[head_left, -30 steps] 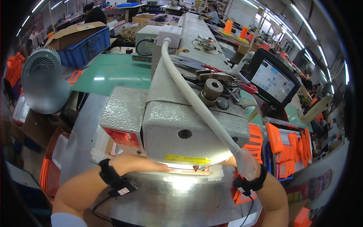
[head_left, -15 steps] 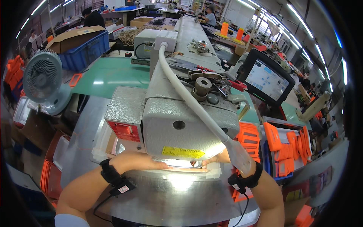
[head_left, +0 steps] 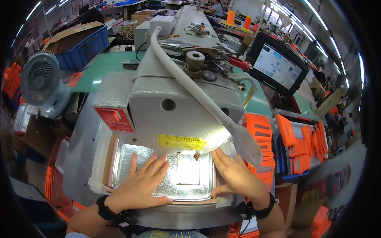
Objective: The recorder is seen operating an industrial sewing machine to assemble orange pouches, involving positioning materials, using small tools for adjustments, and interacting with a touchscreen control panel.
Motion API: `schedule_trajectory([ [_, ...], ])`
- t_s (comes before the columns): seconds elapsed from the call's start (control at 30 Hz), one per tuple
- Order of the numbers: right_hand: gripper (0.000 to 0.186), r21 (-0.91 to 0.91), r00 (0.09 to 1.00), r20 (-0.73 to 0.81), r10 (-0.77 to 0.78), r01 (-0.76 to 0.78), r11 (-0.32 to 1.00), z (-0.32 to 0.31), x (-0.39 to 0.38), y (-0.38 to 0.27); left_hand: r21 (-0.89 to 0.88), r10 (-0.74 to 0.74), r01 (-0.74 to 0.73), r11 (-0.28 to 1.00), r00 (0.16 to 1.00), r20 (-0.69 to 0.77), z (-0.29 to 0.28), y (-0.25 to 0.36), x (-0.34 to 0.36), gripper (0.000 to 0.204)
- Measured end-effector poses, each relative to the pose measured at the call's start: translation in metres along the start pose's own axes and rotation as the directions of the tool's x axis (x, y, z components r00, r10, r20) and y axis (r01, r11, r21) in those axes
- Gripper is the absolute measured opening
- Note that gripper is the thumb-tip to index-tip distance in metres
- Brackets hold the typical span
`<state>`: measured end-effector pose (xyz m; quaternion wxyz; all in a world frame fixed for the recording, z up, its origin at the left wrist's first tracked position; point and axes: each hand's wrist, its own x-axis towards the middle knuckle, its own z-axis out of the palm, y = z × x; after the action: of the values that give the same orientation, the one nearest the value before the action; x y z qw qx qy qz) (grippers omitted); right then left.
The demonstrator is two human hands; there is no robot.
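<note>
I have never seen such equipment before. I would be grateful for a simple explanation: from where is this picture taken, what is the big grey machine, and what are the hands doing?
This view comes from the left of two fisheye cameras worn on a person's head, looking down, so straight edges look bent.

No robot is here, only two bare hands, with black bands at the wrists. The large grey thing appears to be an industrial sewing machine; orange thread cones stand behind it and a screen is at the right.

On the metal worktable, under the machine's lit head, lies a shiny silver tray. The left hand lies spread on it; the right hand is at its right edge. Neither seems to grip anything.
</note>
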<state>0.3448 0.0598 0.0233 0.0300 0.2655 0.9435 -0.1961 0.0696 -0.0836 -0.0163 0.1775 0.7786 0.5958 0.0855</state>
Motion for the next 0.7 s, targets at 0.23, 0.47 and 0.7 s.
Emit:
schedule_trajectory([
  [0.23, 0.119, 0.123, 1.000, -0.029, -0.012, 0.015, 0.992, 0.008, -0.003, 0.009, -0.033, -0.033, 0.035, 0.999, 0.998, 0.045, -0.005, 0.005, -0.001, 0.101],
  [0.47, 0.111, 0.307, 0.994, 0.024, 0.108, -0.110, 0.945, 0.021, -0.010, 0.018, -0.098, -0.052, 0.062, 0.993, 0.993, 0.106, -0.011, 0.008, 0.006, 0.078],
  [0.7, 0.112, 0.182, 0.989, -0.144, 0.023, 0.004, 0.983, 0.007, -0.010, 0.012, -0.323, -0.149, 0.185, 0.928, 0.980, 0.132, -0.014, 0.013, 0.004, 0.063],
])
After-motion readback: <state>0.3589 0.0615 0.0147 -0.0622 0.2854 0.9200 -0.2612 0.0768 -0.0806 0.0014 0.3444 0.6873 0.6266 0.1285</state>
